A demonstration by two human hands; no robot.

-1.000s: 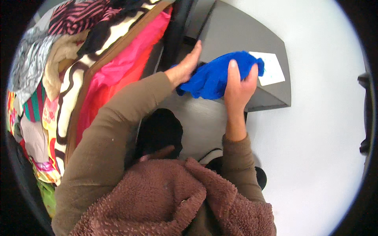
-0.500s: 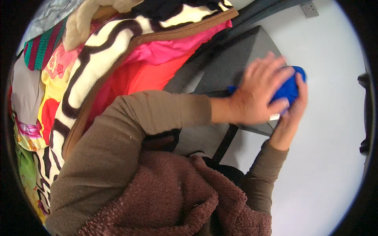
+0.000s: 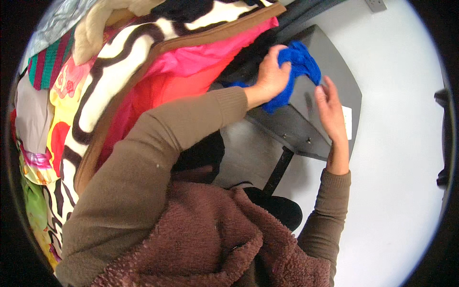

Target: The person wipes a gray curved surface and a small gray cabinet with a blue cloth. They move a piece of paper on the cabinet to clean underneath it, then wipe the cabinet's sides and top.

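A bright blue knitted-looking cloth (image 3: 306,64) lies bunched and draped over the dark grey surface; its exact kind I cannot make out. My left hand (image 3: 273,76) grips its left side, thumb on top, and part of the cloth hangs below the hand over the near edge. Another blue bit shows beside my left wrist. My right hand (image 3: 331,107) is just right of the cloth's tip, holding nothing, with thumb and fingers slightly apart. Beneath both hands is the dark grey flat-topped piece of furniture (image 3: 342,71), with a white label (image 3: 347,122) on its right part.
To the left spreads a black-and-white patterned blanket (image 3: 103,103) with a brown border. Pink and red fabric (image 3: 177,88) lies beside it, and several coloured clothes are piled farther left. A wall socket (image 3: 377,5) sits on the white wall at far right.
My hands have come apart. The left has moved left and away with the blue cloth, which is now spread out more. My right hand has let go of it and shifted slightly left.
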